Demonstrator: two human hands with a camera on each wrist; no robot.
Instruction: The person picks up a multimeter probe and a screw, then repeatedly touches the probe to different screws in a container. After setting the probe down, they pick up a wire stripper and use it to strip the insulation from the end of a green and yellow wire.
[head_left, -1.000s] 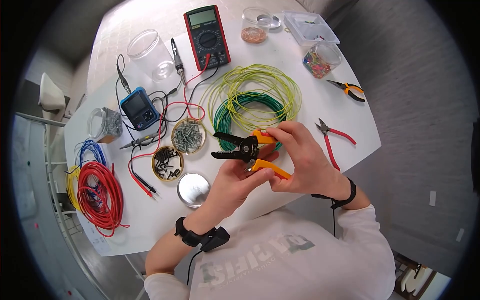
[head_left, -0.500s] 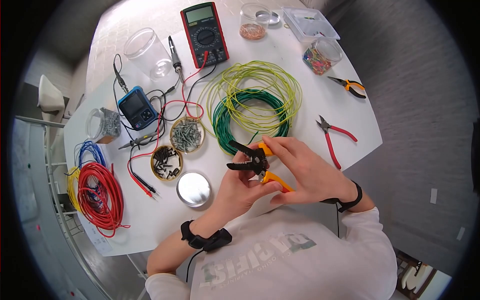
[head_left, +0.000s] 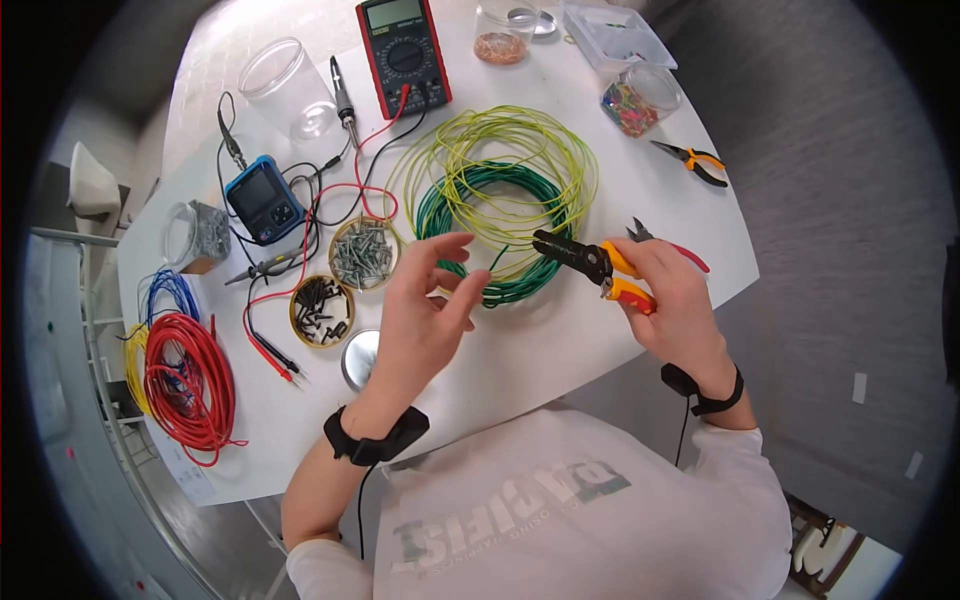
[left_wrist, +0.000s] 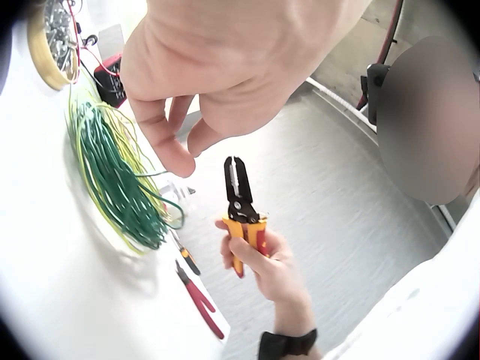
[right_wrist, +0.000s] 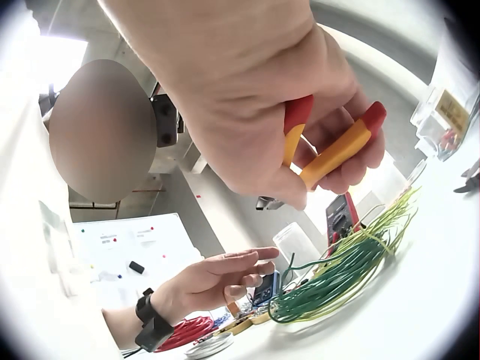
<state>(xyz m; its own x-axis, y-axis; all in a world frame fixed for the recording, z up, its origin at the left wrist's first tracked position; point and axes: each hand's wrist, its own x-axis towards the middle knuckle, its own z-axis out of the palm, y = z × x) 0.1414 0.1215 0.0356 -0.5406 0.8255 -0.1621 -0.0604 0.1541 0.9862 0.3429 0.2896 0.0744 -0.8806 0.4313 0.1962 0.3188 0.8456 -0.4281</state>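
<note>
My right hand (head_left: 680, 305) grips wire strippers (head_left: 588, 264) by their orange and red handles (right_wrist: 341, 154), the black jaws pointing left over the edge of the coils. The jaws look nearly closed in the left wrist view. My left hand (head_left: 428, 312) is bare, its fingers (left_wrist: 161, 139) loosely bent and apart from the strippers. Just beyond its fingertips lies a coil of dark green wire (head_left: 520, 290), one loose end (head_left: 500, 258) sticking up towards them. A yellow-green wire coil (head_left: 520, 118) overlaps the green one behind.
Red-handled side cutters (head_left: 690, 256) lie beyond my right hand, and orange-black pliers (head_left: 690, 160) farther back. On the left are round tins of screws (head_left: 362, 255), a round metal lid (head_left: 360, 358), a small blue-framed meter (head_left: 264, 200) and a red wire coil (head_left: 190, 390). A multimeter (head_left: 405, 55) stands behind.
My left hand has let go of the wire strippers and moved left towards the green coil. My right hand has carried the strippers to the right, and their jaws have closed up.
</note>
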